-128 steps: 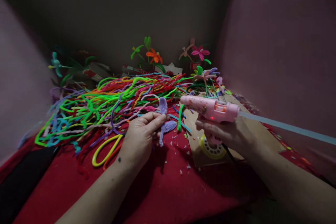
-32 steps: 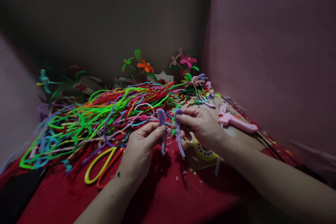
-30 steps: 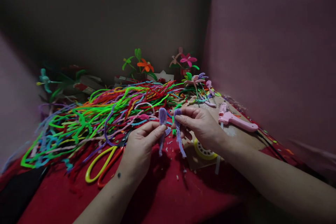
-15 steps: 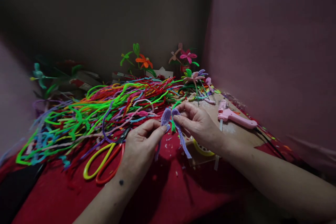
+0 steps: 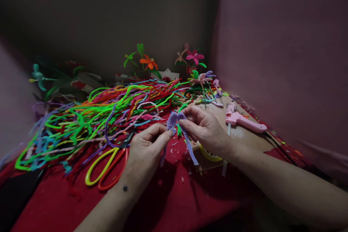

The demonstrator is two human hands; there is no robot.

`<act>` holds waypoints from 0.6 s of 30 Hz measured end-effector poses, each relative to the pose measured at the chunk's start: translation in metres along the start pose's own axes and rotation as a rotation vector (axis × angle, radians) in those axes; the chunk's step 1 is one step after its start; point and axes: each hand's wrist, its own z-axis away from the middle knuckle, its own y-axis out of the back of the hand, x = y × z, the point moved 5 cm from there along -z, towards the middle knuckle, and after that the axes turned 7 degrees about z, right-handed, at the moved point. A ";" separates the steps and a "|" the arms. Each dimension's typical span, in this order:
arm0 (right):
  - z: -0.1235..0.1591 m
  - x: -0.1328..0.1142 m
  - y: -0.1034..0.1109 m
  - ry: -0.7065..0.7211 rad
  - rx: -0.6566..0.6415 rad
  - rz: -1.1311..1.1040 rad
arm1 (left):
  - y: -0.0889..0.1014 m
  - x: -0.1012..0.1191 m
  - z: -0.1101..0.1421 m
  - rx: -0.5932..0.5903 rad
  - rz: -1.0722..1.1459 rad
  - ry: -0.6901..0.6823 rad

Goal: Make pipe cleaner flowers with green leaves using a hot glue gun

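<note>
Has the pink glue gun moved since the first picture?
Yes: the glue gun went from the right hand down and rightward onto the cardboard.

Pipe cleaners [image 5: 127, 96] lay heaped across left and middle of desk [image 5: 185, 199], flowers [image 5: 148, 62] behind them. Scissors [image 5: 123, 146] lay before heap, left of left hand [image 5: 148, 148]. Cardboard [image 5: 248, 141] lay at right; glue gun [image 5: 246, 121] rested on it, right of right hand [image 5: 205, 127]. Roll [image 5: 212, 158] sat on cardboard's near end, partly hidden by right hand. Petals [image 5: 171, 120] were near middle, one in each hand.
</note>
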 end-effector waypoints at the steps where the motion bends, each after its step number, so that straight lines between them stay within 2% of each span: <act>1: 0.000 0.000 0.000 -0.003 -0.002 -0.003 | 0.000 0.000 0.000 0.000 0.001 0.002; 7: 0.000 0.000 -0.002 -0.030 -0.022 -0.027 | -0.001 0.000 0.000 0.004 0.023 0.016; 18: 0.003 0.005 -0.003 -0.048 -0.019 0.091 | -0.005 -0.001 0.000 -0.018 0.042 0.072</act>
